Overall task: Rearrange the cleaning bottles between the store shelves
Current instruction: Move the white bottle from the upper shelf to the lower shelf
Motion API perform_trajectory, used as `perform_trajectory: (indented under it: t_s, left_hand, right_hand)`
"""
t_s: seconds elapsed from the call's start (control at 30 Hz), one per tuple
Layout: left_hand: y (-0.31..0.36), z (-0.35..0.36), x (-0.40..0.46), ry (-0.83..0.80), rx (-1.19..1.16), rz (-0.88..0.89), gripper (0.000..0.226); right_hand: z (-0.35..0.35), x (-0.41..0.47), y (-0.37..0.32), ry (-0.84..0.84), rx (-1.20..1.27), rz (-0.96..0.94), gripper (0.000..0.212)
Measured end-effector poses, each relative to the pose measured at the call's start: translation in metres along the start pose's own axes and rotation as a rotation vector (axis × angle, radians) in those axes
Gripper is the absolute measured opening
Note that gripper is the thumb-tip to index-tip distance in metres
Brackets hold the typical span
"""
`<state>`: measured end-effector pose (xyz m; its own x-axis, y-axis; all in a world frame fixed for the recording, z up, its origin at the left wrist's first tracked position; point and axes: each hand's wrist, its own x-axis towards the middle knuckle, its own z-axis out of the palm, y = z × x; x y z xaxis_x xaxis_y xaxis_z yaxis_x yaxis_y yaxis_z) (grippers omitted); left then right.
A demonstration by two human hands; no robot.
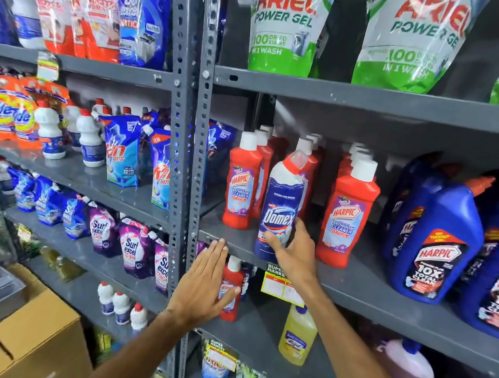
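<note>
My right hand (289,251) grips the lower part of a blue and white Domex bottle (281,202) with a red cap, held upright at the front of the middle shelf (362,286). It stands between two rows of red Harpic bathroom cleaner bottles (243,182), (347,215). My left hand (204,285) is flat with fingers apart, holding nothing. It hovers in front of a red Harpic bottle (232,290) on the shelf below, close to the grey upright post (184,185).
Large blue Harpic jugs (435,238) fill the right of the middle shelf. Ariel pouches (284,30) stand above. A yellow bottle (297,335) stands on the lower shelf. Left bay holds Rin pouches (122,151), Surf Excel pouches (133,246) and white bottles. Cardboard boxes (34,339) sit at lower left.
</note>
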<state>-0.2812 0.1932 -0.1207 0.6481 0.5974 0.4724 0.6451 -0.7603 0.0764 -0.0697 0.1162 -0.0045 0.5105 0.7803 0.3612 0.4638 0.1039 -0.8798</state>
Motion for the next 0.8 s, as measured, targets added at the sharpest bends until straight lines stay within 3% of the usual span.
perform_trajectory:
  t_s: [0.17, 0.4, 0.6, 0.8]
  left_hand:
    - [-0.002, 0.013, -0.037, -0.054, -0.004, -0.027, 0.093]
    - [-0.013, 0.036, -0.065, -0.125, 0.026, -0.060, 0.098]
    - [-0.021, 0.071, -0.078, -0.260, -0.043, -0.055, 0.107]
    - [-0.029, 0.127, -0.089, -0.355, -0.121, -0.076, 0.110]
  right_hand:
    - [0.000, -0.038, -0.011, 0.000, -0.046, -0.041, 0.048]
    - [0.016, -0.084, 0.012, -0.055, 0.056, -0.021, 0.054]
    - [0.033, -0.118, 0.061, -0.115, 0.011, 0.052, 0.053]
    - [0.057, -0.145, 0.152, -0.131, -0.040, 0.214, 0.053]
